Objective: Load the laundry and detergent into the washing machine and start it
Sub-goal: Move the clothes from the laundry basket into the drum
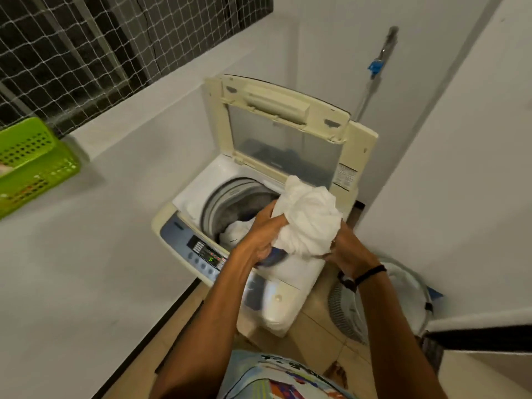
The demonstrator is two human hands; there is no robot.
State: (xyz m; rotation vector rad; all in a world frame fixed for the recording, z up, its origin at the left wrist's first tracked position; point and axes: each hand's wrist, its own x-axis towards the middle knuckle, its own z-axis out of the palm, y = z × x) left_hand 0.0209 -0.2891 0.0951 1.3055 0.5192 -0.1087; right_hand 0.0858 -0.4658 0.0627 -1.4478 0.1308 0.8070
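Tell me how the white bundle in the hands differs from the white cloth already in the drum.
The white bundle is held above the drum by the left hand and right hand; the white cloth lies down inside it. The bundle shows nearly whole; the cloth is partly hidden behind the left hand. Both are white fabric.

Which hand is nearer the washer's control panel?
Left. The left hand sits right beside the control panel, gripping the cloth; the right hand holds the cloth's other side, farther from it.
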